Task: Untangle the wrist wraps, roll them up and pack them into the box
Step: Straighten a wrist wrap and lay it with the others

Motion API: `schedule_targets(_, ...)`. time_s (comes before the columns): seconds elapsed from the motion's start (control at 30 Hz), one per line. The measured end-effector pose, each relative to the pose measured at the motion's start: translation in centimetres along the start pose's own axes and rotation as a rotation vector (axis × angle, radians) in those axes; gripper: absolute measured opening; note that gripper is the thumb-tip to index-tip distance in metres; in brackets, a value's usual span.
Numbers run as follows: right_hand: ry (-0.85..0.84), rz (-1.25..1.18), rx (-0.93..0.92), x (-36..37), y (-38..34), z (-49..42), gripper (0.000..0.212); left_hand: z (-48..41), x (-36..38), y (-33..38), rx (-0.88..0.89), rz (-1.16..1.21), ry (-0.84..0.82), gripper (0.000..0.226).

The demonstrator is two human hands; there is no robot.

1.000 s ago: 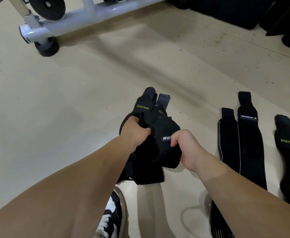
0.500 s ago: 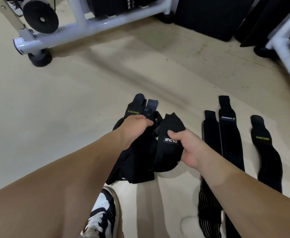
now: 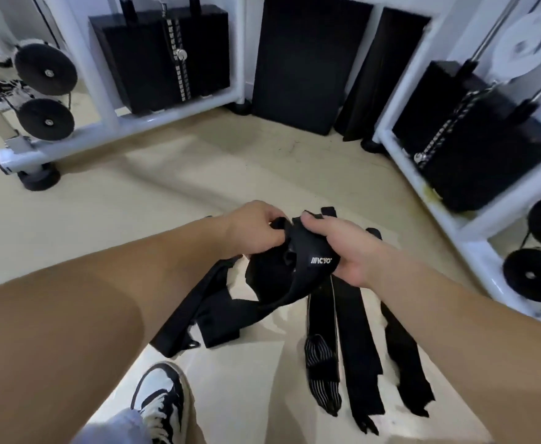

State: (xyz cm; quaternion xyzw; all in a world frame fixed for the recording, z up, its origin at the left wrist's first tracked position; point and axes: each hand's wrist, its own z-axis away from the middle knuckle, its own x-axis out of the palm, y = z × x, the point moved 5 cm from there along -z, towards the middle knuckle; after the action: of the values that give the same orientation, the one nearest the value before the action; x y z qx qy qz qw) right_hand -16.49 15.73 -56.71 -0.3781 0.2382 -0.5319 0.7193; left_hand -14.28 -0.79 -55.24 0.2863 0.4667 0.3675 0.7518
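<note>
White lettering ending "CYO" (image 3: 321,260) is showing on the tangled black wrist wraps (image 3: 272,280), which the left hand (image 3: 256,229) and right hand (image 3: 336,248) are both gripping.

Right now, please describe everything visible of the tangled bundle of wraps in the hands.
The tangled bundle is soft black fabric: several straps twisted together, one bearing a white logo. The left hand and right hand grip its top; loose ends hang down and seem to reach the floor.
</note>
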Motion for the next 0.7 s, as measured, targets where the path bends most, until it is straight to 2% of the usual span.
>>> schedule_targets(0.1,0.04,0.031,-0.073,-1.7,-2.9,4.2,0.025,2.5,-0.3,4.8,0.086,-0.125,-0.037,0.013)
schedule_targets(0.27,0.165,-0.076,-0.192,-5.3,-5.8,9.8,0.022,5.9,0.1,10.7,0.171,-0.31,-0.038,0.024)
schedule_targets(0.4,0.227,-0.107,-0.166,-6.3,-5.2,12.4,0.032,7.0,1.1,12.2,0.149,-0.21,0.042,0.037)
schedule_targets(0.5,0.241,-0.109,-0.173,-6.8,-5.3,13.2,0.034,7.3,1.8,12.0,0.118,-0.12,0.092,0.029)
schedule_targets(0.6,0.228,-0.118,-0.201,-7.7,-6.1,14.1,0.032,7.6,2.0,12.3,0.151,-0.04,0.043,0.012)
schedule_targets(0.7,0.234,-0.161,-0.242,-9.0,-6.6,14.9,0.025,7.1,1.9,13.1,0.167,-0.126,0.023,0.015)
